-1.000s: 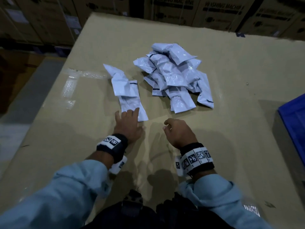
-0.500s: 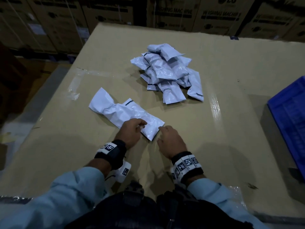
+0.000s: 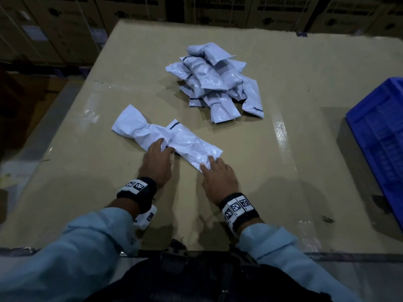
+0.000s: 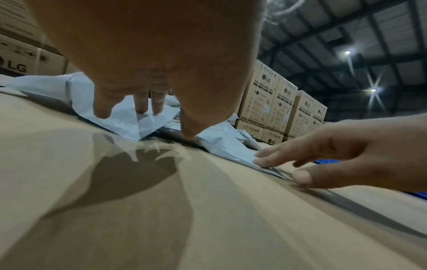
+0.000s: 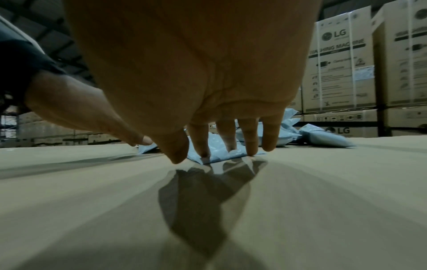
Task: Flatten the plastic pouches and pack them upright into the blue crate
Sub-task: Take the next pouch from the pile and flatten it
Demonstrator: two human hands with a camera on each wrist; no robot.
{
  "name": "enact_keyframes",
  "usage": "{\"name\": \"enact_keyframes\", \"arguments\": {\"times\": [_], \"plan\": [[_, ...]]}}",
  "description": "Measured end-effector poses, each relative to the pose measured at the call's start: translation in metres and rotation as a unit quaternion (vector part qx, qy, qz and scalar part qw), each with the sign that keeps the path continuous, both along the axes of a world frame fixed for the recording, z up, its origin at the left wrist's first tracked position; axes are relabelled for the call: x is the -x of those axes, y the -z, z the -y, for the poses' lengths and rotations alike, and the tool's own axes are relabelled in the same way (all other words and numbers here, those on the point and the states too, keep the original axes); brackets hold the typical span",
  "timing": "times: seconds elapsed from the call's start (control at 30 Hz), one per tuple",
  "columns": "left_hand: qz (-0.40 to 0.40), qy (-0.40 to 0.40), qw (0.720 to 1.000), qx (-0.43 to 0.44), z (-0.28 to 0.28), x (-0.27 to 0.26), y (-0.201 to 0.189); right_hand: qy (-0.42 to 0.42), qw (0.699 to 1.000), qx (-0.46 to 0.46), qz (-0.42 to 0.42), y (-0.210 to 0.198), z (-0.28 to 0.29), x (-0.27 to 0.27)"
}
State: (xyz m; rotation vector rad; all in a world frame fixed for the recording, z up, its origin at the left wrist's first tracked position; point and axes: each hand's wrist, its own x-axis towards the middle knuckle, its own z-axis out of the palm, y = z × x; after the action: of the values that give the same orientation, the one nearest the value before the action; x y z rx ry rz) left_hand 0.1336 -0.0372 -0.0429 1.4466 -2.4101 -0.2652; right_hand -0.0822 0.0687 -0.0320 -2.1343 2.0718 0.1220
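A crumpled white plastic pouch (image 3: 165, 138) lies slantwise on the cardboard table (image 3: 283, 182) in front of me. My left hand (image 3: 158, 156) rests straight fingers on its near middle edge (image 4: 129, 120). My right hand (image 3: 214, 174) presses straight fingertips on its near right corner (image 5: 219, 153). Neither hand is curled round the pouch. A heap of several more white pouches (image 3: 218, 79) sits farther back. The blue crate (image 3: 379, 136) stands at the right edge of the head view, only partly visible.
Stacked cardboard appliance boxes (image 3: 218, 7) line the far side beyond the table. Shiny tape strips (image 3: 281, 131) cross the table surface. The floor drops off to the left (image 3: 32, 118) of the table.
The left hand dragged one pouch from beside the heap toward me. The right hand has come onto its near corner with straightened fingers. The head view shifted, showing more of the crate.
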Motion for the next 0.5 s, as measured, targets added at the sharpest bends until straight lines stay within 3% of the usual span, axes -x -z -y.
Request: {"name": "enact_keyframes", "arguments": {"times": [0.23, 0.37, 0.43, 0.5], "plan": [[0.006, -0.035, 0.998, -0.043, 0.002, 0.005, -0.001, 0.083, 0.996, 0.027, 0.026, -0.006, -0.052, 0.023], [-0.038, 0.021, 0.999, -0.007, -0.026, 0.040, -0.009, 0.061, 0.994, 0.054, 0.075, -0.007, -0.081, 0.045], [-0.002, 0.057, 0.998, -0.017, -0.041, 0.064, -0.004, 0.031, 0.995, 0.058, 0.077, -0.009, -0.093, 0.054], [0.089, 0.083, 0.992, -0.031, -0.058, 0.085, 0.003, -0.004, 0.996, 0.063, 0.059, -0.005, -0.105, 0.067]]}}
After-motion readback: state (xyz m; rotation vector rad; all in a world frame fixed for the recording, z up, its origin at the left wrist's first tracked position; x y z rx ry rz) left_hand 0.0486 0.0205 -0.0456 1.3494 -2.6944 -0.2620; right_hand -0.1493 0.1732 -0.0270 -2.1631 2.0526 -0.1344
